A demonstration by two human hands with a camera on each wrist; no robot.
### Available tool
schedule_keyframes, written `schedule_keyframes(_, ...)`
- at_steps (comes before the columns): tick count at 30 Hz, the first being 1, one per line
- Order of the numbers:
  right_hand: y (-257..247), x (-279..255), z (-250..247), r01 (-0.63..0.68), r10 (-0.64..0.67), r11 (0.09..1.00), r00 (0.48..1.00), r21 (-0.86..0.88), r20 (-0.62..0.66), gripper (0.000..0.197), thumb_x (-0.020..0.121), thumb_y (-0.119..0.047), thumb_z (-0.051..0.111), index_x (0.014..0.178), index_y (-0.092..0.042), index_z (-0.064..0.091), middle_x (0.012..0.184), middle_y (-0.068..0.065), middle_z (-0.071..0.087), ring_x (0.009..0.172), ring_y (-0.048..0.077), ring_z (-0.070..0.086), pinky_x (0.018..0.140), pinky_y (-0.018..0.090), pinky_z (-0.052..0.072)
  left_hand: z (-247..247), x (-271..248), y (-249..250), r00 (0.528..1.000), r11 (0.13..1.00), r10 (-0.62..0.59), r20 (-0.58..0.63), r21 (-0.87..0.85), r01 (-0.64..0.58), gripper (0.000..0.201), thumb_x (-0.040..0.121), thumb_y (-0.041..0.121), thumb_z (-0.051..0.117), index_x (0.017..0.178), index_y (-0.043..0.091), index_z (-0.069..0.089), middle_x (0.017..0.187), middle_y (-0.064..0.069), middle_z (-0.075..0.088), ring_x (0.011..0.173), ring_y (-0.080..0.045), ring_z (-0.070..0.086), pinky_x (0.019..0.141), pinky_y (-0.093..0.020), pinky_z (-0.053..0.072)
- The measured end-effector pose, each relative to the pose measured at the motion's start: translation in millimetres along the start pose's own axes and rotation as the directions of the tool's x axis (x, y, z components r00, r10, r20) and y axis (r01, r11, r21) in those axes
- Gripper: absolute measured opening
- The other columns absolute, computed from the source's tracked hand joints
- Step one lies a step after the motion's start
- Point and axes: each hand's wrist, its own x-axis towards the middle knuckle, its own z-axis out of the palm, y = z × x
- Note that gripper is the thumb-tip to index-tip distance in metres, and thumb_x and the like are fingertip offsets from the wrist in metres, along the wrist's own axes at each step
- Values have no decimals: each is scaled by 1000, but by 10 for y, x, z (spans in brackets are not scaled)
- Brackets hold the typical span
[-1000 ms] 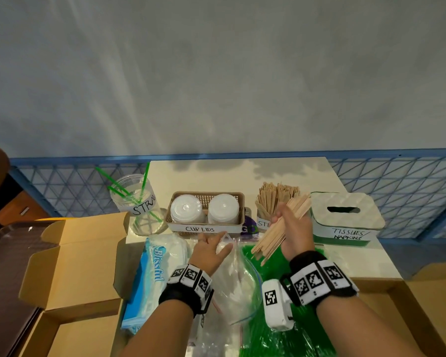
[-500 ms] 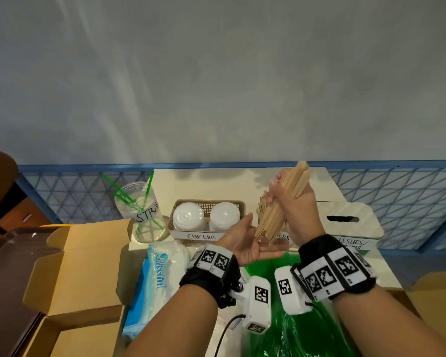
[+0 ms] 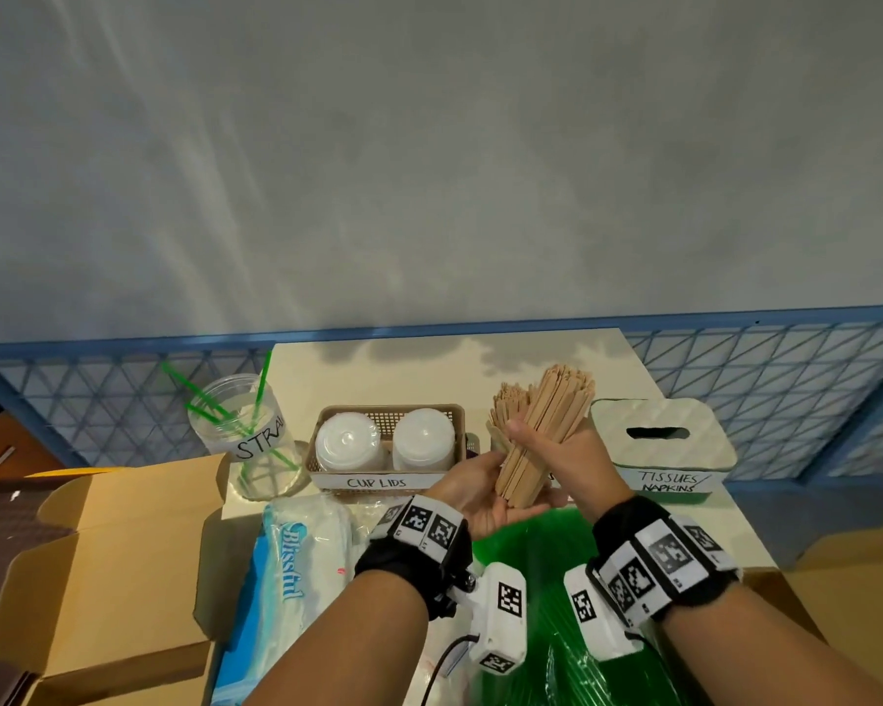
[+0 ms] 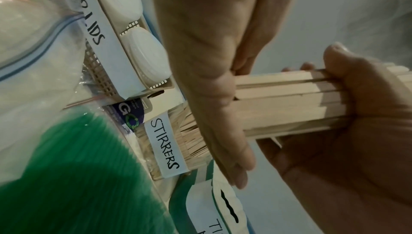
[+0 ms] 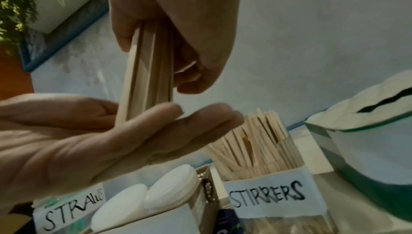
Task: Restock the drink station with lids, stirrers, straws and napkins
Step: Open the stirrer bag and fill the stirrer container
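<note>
My right hand [image 3: 567, 458] grips a bundle of wooden stirrers [image 3: 544, 430], held nearly upright above the table's front. The bundle's lower ends stand on the flat, upturned palm of my left hand [image 3: 480, 496], whose fingers are straight. In the left wrist view the left hand [image 4: 211, 79] meets the stirrer bundle [image 4: 289, 105] end on, and the right hand [image 4: 361, 132] wraps it. The right wrist view shows the stirrer bundle [image 5: 147, 79] above the left palm [image 5: 89, 140]. Behind them is the cup labelled STIRRERS [image 5: 265, 195], which holds several sticks.
On the table [image 3: 378, 369] stand a straw jar [image 3: 246, 430] with a few green straws, a cup lids basket [image 3: 388, 481] and a tissues/napkins box [image 3: 669, 450]. Nearer lie a bag of green straws [image 3: 541, 583], a Blissful napkin pack [image 3: 297, 563] and an open cardboard box [image 3: 113, 552].
The right hand swung the stirrer bundle up from a low slant to nearly upright. My left hand left the plastic bag, turned palm up and came under the bundle's ends.
</note>
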Motion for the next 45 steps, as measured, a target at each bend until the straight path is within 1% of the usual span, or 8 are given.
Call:
schedule_keyframes(3, 11, 66, -73, -15, 20, 991, 999, -131, 34, 22, 82, -30, 68, 101, -22, 62, 96, -1, 69, 86, 8, 65, 61, 14, 51, 24, 77, 60, 1000, 999, 15, -12, 42, -14, 45, 100, 40, 30, 103, 6, 58, 85, -18, 69, 69, -25, 71, 63, -29, 59)
schedule_keyframes(9, -25, 426, -229, -16, -2, 992, 989, -121, -146, 35, 79, -30, 71, 103, -6, 65, 102, 10, 70, 97, 25, 66, 87, 43, 55, 210, 316, 276, 979, 942, 191, -77, 294, -161, 40, 100, 36, 33, 102, 8, 61, 92, -12, 69, 80, -19, 67, 70, -25, 58)
schedule_keyframes(14, -111, 648, -411, 14, -46, 982, 985, -190, -167, 28, 84, -24, 66, 105, -5, 64, 89, -1, 67, 83, 13, 64, 71, 23, 54, -64, 541, 684, 616, 140, 788, 13, 970, -201, 44, 89, 15, 57, 131, 14, 45, 134, -5, 46, 119, -17, 48, 100, -28, 39)
schedule_keyframes(18, -16, 776, -424, -28, -10, 947, 993, -321, -117, 35, 83, -25, 67, 111, -6, 62, 92, 0, 64, 83, 12, 61, 63, 13, 49, -189, 723, 736, 862, -124, 497, 102, 991, -46, 98, 72, 22, 78, 148, 18, 16, 156, -2, 4, 143, -20, 16, 114, -32, 29)
schedule_keyframes(21, 67, 862, -397, -41, -9, 906, 993, -422, -116, 38, 82, -29, 69, 112, -6, 62, 101, 6, 67, 85, 15, 63, 65, 15, 51, -227, 864, 707, 914, -204, 394, 101, 979, -20, 118, 63, 30, 84, 150, 20, 5, 158, 1, -9, 146, -20, 5, 117, -39, 25)
schedule_keyframes(28, 227, 1018, -354, -25, -6, 835, 998, -550, -55, 46, 80, -31, 71, 118, -8, 61, 112, 10, 67, 101, 18, 64, 79, 17, 49, -175, 1149, 765, 950, -421, 274, 146, 907, -18, 121, 58, 34, 86, 149, 21, 7, 157, -1, -1, 145, -23, 9, 115, -47, 25)
schedule_keyframes(35, 356, 1118, -418, 1, -8, 818, 1000, -576, -9, 48, 75, -35, 74, 115, -10, 64, 110, 8, 68, 99, 18, 65, 86, 23, 51, -214, 1305, 771, 932, -387, 294, 215, 918, -89, 108, 56, 34, 87, 142, 17, 25, 141, -3, 35, 130, -21, 36, 109, -42, 36)
schedule_keyframes(45, 504, 1181, -446, 34, 45, 710, 995, -703, 93, 53, 71, -43, 76, 114, -14, 64, 110, 8, 67, 99, 19, 62, 88, 27, 50, -357, 1472, 716, 906, -367, 321, 274, 918, -147, 106, 55, 31, 87, 142, 16, 30, 140, -3, 34, 131, -18, 30, 116, -29, 23)
